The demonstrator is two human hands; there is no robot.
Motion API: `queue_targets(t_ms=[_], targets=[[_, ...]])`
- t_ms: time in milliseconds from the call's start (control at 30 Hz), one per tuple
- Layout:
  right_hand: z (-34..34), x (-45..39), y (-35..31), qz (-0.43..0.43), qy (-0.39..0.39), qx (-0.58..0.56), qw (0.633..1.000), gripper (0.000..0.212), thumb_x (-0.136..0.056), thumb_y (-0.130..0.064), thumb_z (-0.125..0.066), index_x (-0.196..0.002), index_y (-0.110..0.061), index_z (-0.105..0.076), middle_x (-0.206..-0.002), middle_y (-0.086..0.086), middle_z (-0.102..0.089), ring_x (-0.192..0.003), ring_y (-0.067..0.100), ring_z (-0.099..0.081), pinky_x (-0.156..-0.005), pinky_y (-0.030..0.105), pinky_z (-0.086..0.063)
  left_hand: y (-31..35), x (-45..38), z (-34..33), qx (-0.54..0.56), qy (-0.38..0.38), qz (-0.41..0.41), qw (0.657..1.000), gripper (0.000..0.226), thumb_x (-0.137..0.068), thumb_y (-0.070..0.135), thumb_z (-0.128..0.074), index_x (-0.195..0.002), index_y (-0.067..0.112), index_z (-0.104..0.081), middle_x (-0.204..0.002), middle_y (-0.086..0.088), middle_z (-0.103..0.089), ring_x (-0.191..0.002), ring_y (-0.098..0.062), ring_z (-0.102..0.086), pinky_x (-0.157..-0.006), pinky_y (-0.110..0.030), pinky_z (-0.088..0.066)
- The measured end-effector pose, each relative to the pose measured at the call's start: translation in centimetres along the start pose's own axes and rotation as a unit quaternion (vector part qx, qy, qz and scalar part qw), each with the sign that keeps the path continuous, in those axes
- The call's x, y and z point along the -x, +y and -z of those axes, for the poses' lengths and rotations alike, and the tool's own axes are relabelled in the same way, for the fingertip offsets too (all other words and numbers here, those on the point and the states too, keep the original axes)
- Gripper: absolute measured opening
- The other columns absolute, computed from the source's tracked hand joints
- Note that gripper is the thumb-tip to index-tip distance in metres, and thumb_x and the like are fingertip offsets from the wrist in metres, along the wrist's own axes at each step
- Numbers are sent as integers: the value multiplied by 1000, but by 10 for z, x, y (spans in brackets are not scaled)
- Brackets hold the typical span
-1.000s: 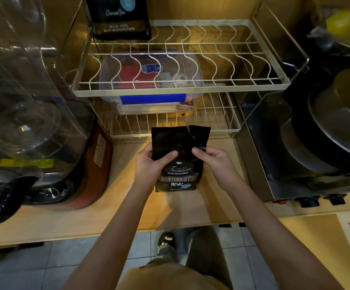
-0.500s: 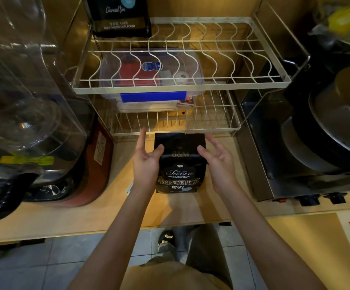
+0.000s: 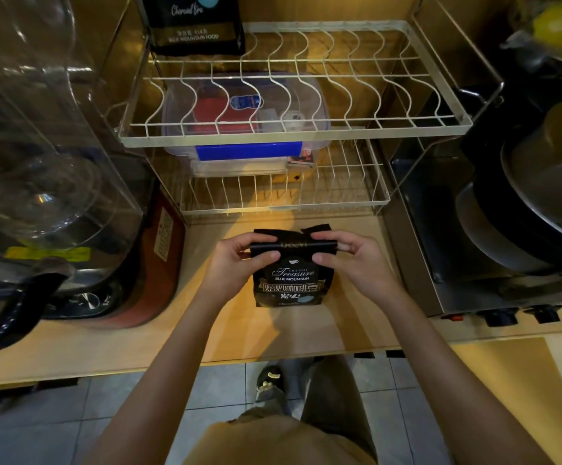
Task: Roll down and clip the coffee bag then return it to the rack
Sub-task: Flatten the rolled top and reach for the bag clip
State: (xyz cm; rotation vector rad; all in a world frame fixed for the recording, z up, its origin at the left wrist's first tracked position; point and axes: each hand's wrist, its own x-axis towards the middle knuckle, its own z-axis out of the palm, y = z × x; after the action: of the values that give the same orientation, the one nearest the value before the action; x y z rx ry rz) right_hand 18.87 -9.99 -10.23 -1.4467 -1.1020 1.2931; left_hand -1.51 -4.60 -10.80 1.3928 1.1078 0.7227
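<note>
A small black coffee bag point(image 3: 292, 283) with white lettering stands on the wooden counter point(image 3: 239, 327), just in front of the two-tier wire rack point(image 3: 293, 132). Its top is folded over toward me into a flat roll. My left hand point(image 3: 236, 260) pinches the left end of that fold and my right hand point(image 3: 350, 255) pinches the right end, thumbs in front and fingers behind. No clip is in view.
A second, larger black coffee bag point(image 3: 195, 25) stands on the rack's upper tier at the back left. A clear plastic box with a blue latch point(image 3: 246, 129) sits on the lower tier. A glass appliance point(image 3: 44, 169) crowds the left, a steel oven with pans point(image 3: 514, 213) the right.
Half a second ago both hands were open beside the upright bag. Now they have closed on its top and folded it down toward me.
</note>
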Motion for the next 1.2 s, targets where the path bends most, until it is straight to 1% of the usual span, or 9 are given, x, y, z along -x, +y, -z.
queue_targets(t_ms=[133, 267, 433, 567, 667, 800, 900, 967, 1200], targets=[[2, -3, 6, 12, 21, 45, 999, 25, -76, -8, -70, -95, -24, -69, -118, 13, -60, -114, 21, -53, -86, 22, -51, -3, -1, 0, -20, 29, 16, 999, 19, -71, 17, -72, -77, 34, -67, -119, 3, -49, -117, -15, -44, -94, -36, -45], [1, -4, 7, 11, 33, 99, 994, 19, -77, -16, -70, -92, -27, -68, -128, -5, -49, -129, 15, -34, -102, 31, -31, -4, -2, 0, -6, 40, 9, 999, 12, -73, 15, -70, -74, 26, -68, -114, 10, -52, -112, -7, -46, -90, -29, -44], [-3, -7, 4, 22, 48, 90, 995, 12, -78, -12, -69, -87, -19, -70, -108, -14, -59, -121, 16, -43, -95, 24, -34, -3, -2, -2, 50, 48, 8, 998, 12, -73, 6, -68, -74, 19, -68, -92, 5, -63, -88, 7, -60, -79, -17, -50], [-8, -12, 3, 17, 53, 68, 996, 9, -77, -8, -69, -84, -15, -69, -91, -7, -61, -110, 26, -53, -97, 37, -41, -4, -4, 3, 73, 52, 37, 995, 7, -73, 9, -69, -76, 14, -69, -90, -3, -65, -93, -19, -61, -83, -35, -51], [-13, -15, 7, 8, 46, 45, 998, 13, -78, -9, -69, -77, -22, -69, -86, -5, -62, -100, 26, -55, -88, 37, -44, -5, -3, 6, 61, 53, 47, 996, 5, -75, 10, -67, -78, 14, -69, -87, -8, -66, -89, -25, -62, -79, -35, -51], [-16, -19, 9, -1, 43, -14, 999, 14, -81, -8, -65, -78, -20, -69, -77, -7, -67, -77, 9, -63, -67, 17, -49, -10, 3, 16, 70, 31, 24, 997, 28, -83, 11, -57, -111, 16, -59, -105, -2, -63, -100, -11, -59, -78, -12, -51], [-15, -21, 9, -14, 53, -43, 998, 12, -82, -6, -64, -80, -16, -69, -73, -6, -69, -65, 0, -66, -60, 13, -52, -32, 15, 27, -31, 115, 30, 992, 28, -85, 8, -54, -113, 12, -54, -111, -6, -58, -98, -12, -57, -72, -7, -47], [-16, -23, 11, -25, 57, -49, 997, 12, -82, -7, -64, -80, -18, -69, -72, -4, -70, -64, 4, -66, -61, 16, -53, -60, 24, 34, -200, 165, 34, 965, 21, -82, 5, -57, -102, 10, -58, -108, -10, -58, -98, -24, -58, -74, -23, -48], [-18, -24, 13, -31, 70, -54, 996, 11, -82, -8, -64, -81, -17, -70, -68, -5, -70, -66, 10, -64, -61, 17, -53, -129, 43, 35, -399, 88, 46, 912, 31, -73, 10, -71, -102, 5, -64, -104, -23, -59, -99, -41, -54, -86, -45, -48]])
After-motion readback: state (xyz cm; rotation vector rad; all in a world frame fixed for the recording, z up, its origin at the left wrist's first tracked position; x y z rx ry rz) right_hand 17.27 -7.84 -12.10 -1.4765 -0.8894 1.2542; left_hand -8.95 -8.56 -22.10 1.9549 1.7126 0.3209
